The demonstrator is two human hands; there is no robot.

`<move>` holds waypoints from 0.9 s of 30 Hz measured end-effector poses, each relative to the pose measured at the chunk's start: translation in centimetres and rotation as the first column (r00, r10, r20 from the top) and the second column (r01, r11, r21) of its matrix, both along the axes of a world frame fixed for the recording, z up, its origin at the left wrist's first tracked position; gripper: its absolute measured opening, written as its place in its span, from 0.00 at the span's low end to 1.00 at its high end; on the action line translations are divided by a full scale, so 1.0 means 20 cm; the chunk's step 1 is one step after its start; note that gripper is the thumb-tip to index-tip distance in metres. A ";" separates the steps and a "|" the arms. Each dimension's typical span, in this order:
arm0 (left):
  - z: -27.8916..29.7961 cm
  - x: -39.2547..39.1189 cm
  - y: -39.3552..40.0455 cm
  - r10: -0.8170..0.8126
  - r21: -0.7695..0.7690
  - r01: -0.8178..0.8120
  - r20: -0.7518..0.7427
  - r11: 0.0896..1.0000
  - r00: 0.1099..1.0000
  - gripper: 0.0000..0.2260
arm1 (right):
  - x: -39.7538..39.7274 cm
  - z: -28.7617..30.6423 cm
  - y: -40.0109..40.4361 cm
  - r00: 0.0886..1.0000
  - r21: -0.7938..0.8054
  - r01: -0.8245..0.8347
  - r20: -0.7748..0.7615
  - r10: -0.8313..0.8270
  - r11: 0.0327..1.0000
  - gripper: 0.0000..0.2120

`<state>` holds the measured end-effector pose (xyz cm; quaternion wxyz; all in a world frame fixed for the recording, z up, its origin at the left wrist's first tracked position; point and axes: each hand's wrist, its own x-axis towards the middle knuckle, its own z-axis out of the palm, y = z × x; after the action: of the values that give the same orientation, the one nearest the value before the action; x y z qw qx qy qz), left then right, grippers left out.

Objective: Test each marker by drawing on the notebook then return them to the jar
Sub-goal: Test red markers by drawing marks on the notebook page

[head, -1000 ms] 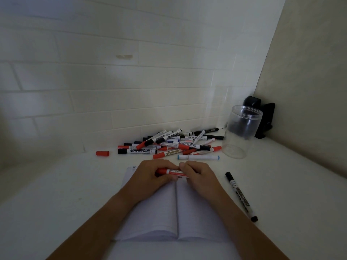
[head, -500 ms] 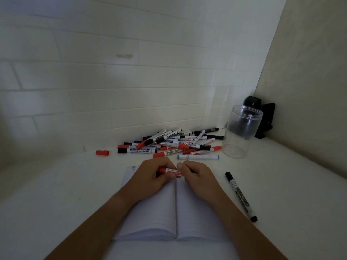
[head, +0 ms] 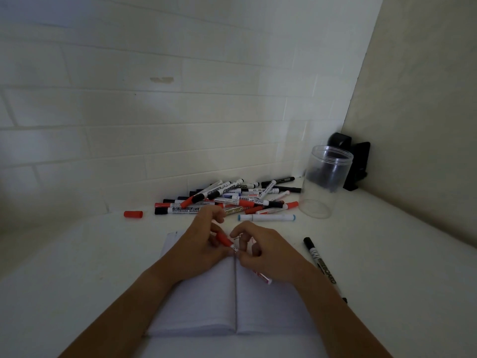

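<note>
Red whiteboard marker: we are holding it over the top of the open notebook, both hands meeting at the spine. Our left hand is curling its fingers round the red cap end; our right hand is pinching the white barrel, whose far end is poking out under the palm. We cannot tell whether the cap is seated or parting from the barrel.

Notebook: lying flat, pages showing no ink that we can make out.

Black whiteboard marker: lying alone just right of the notebook, capped.

Loose red cap: lying apart at the left, near the wall.

Marker pile: red, black and blue markers heaped behind the notebook, a pale blue-ended one lying nearest us.

Clear plastic jar: standing upright at the right of the pile, seemingly empty; a dark object is showing behind it.

Progress, as we are judging it: barely begun. Nothing is in the jar, and nearly the whole pile is awaiting testing.
</note>
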<state>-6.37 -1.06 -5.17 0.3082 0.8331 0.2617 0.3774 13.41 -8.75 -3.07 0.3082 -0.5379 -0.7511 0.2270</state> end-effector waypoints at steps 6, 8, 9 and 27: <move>-0.02 -0.03 0.04 0.065 0.163 -0.046 -0.114 0.986 0.991 0.15 | 0.03 0.02 0.00 0.871 0.100 0.375 0.300 -0.388 0.921 0.21; -0.04 -0.03 0.06 0.116 0.223 -0.071 -0.196 0.972 0.974 0.13 | 0.09 0.01 0.00 0.809 0.078 0.507 0.302 -0.505 0.859 0.16; -0.04 -0.04 0.07 0.133 0.240 -0.079 -0.218 0.968 0.967 0.14 | 0.11 0.01 0.00 0.781 0.063 0.554 0.305 -0.545 0.830 0.13; -0.05 -0.04 0.04 0.103 0.387 -0.002 -0.240 0.922 0.965 0.09 | 0.33 -0.10 -0.07 0.566 0.298 0.609 0.486 -0.666 0.735 0.14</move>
<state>-7.16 -0.23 -6.20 0.0928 0.9115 0.2428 0.3189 19.94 -10.17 -5.07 0.1589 -0.7984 -0.5712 -0.1054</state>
